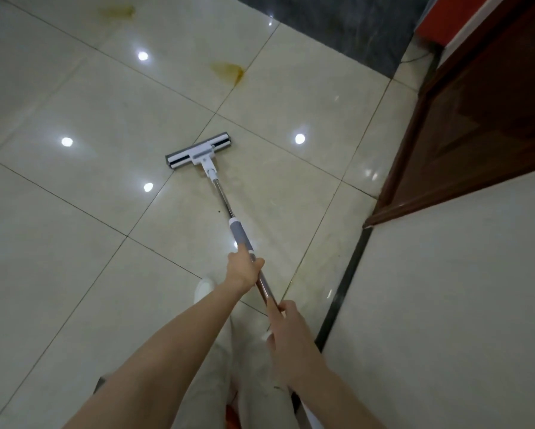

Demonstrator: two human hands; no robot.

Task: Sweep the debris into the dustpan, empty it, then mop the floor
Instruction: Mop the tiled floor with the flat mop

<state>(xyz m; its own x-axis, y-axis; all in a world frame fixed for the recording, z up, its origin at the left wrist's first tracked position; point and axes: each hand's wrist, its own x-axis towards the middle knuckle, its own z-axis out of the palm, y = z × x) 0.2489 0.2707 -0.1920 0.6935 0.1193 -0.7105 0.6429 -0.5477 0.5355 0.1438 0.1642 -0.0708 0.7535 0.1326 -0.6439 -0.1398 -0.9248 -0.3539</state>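
A flat mop with a white and grey head (198, 152) lies on the glossy cream tile floor (74, 212), its metal handle (224, 201) running back toward me. My left hand (244, 269) grips the handle just below the grey sleeve. Lower on the pole, my right hand (286, 331) holds the handle's near end. Two yellow-brown stains mark the tiles, one (229, 71) beyond the mop head and another (117, 11) at the far left. A small dark speck (219, 211) lies beside the handle.
A dark wooden door (476, 125) and a white wall (461, 289) bound the right side, with a black strip (343, 289) at the wall's base. Dark grey flooring (337, 23) begins at the far edge. My white shoe (204, 287) stands behind the left hand.
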